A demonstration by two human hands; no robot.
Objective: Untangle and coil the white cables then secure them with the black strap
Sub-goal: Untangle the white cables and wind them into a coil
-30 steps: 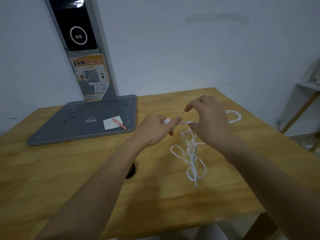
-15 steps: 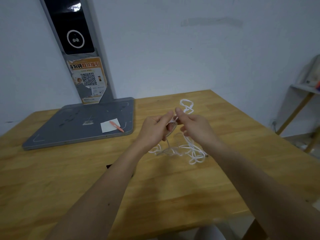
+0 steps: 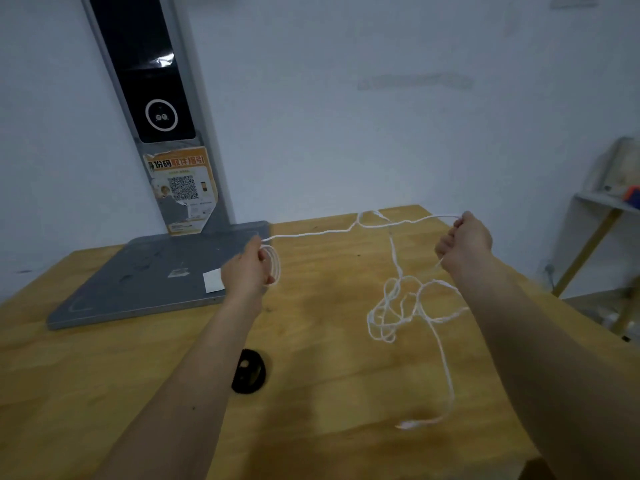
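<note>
Cable stretched taut between both hands, tangle hanging below.

Wooden table [image 3: 329, 341] underneath; white cables [image 3: 401, 306] knotted mid-span, loose end trailing to tabletop. Left hand [image 3: 247, 271] gripping small finished coil, right hand [image 3: 464, 242] fisted round the strand. Black strap [image 3: 248, 375] lying near left forearm, untouched. Best done slowly: keep tension light, shake knot open, feed slack leftward before winding the next loop.

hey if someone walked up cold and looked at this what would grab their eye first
Probably the white cable stretched in the air between the left hand and the right hand, above the wooden table. Next, the loose tangle hanging below the right hand. Then the tall dark kiosk at back left, and the black strap by the left forearm.
</note>
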